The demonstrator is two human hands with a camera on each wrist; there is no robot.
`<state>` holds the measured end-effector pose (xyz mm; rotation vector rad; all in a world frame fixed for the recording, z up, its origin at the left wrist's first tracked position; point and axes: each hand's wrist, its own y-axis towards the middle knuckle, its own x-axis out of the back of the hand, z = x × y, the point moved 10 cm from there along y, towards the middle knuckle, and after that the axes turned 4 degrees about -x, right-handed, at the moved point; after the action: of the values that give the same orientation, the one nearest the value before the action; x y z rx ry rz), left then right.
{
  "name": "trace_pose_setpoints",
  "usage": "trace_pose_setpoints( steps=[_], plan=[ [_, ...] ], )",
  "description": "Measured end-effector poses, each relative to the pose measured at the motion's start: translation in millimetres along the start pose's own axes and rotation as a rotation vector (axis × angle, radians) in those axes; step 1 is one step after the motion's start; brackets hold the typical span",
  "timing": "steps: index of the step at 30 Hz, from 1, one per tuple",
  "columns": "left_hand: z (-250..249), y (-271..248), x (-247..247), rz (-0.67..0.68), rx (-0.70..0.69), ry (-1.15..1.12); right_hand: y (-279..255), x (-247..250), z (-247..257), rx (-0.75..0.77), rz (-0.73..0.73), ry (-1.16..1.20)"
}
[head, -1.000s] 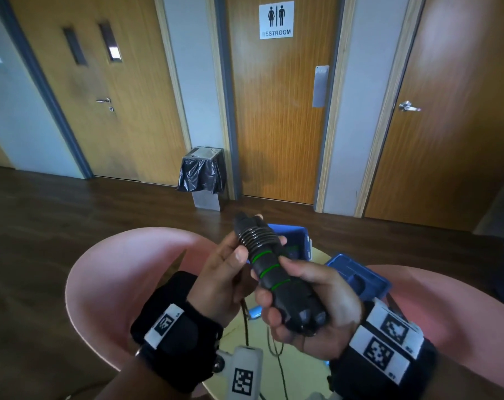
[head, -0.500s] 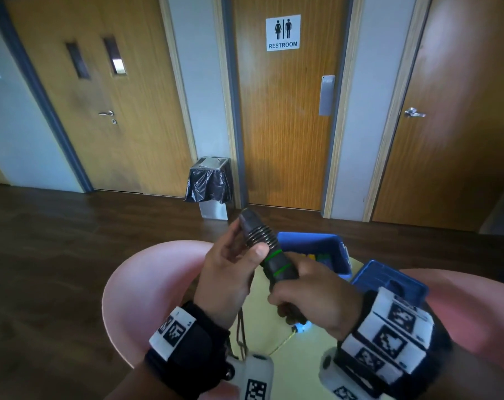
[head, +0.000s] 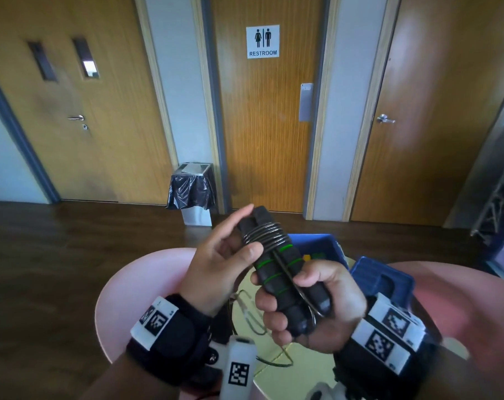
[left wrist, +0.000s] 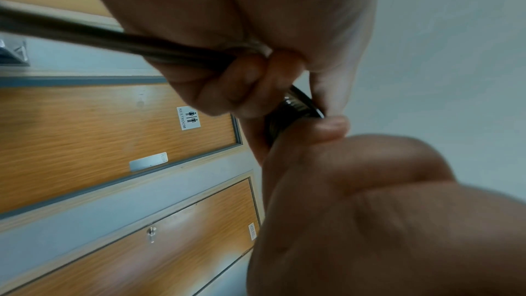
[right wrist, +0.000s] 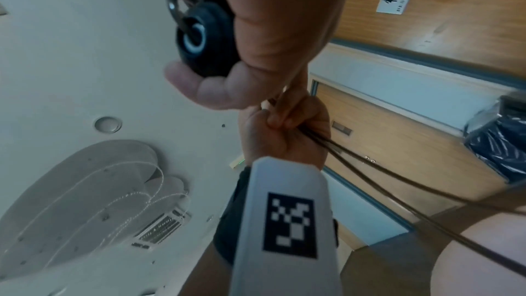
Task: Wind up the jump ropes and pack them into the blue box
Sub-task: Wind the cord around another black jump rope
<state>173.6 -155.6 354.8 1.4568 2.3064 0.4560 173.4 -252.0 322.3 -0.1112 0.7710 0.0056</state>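
Observation:
Two black jump rope handles [head: 276, 272] with green rings are held side by side above the table, tilted up and away. Dark cord is coiled [head: 265, 235] around their upper part. My right hand [head: 285, 290] grips the lower part, thumb over a strand running down the handles. My left hand [head: 245, 232] presses its thumb on the coils, with the forefinger straight behind the handle tops. Its lower fingers [left wrist: 242, 80] curl round the loose cord [left wrist: 113, 39]. The handle end [right wrist: 199, 37] shows in the right wrist view. The open blue box [head: 317, 246] stands behind.
The blue lid [head: 380, 281] lies right of the box on a round pale yellow table [head: 274, 356]. Loose cord [head: 250, 313] hangs down to it. Pink chairs [head: 135, 284] [head: 461, 298] flank the table. A bin [head: 191, 192] stands by the restroom door.
My right hand has turned the handles so the strand under its thumb faces me. My left forefinger has straightened behind the handle tops, and the thumb stays on the coils.

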Motion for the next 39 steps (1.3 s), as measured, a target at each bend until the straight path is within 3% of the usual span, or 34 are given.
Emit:
trace_pose_setpoints(
  steps=[10,14,19,23,27,33,37,39],
  plan=[
    [-24,3,21,0.126,-0.023,0.440,6,7,0,0.015,-0.092,-0.110],
    [-28,4,42,0.061,-0.046,0.483,12,11,-1,0.041,-0.183,-0.165],
    [-23,-3,48,-0.061,-0.068,0.369,16,2,8,0.161,-0.214,-0.253],
    [-13,-6,43,-0.112,-0.041,0.128,21,-9,8,0.188,-0.170,-0.238],
    [9,-7,39,-0.126,0.061,-0.086,26,-13,6,0.149,-0.129,-0.214],
    [8,-6,17,0.024,0.085,-0.227,35,-13,-4,0.020,0.007,-0.054],
    [6,-1,15,-0.038,0.119,-0.290,43,-12,-5,-0.014,0.094,0.006],
    [9,3,21,-0.106,0.119,-0.292,45,-4,-8,-0.073,0.042,-0.078]
  ],
)
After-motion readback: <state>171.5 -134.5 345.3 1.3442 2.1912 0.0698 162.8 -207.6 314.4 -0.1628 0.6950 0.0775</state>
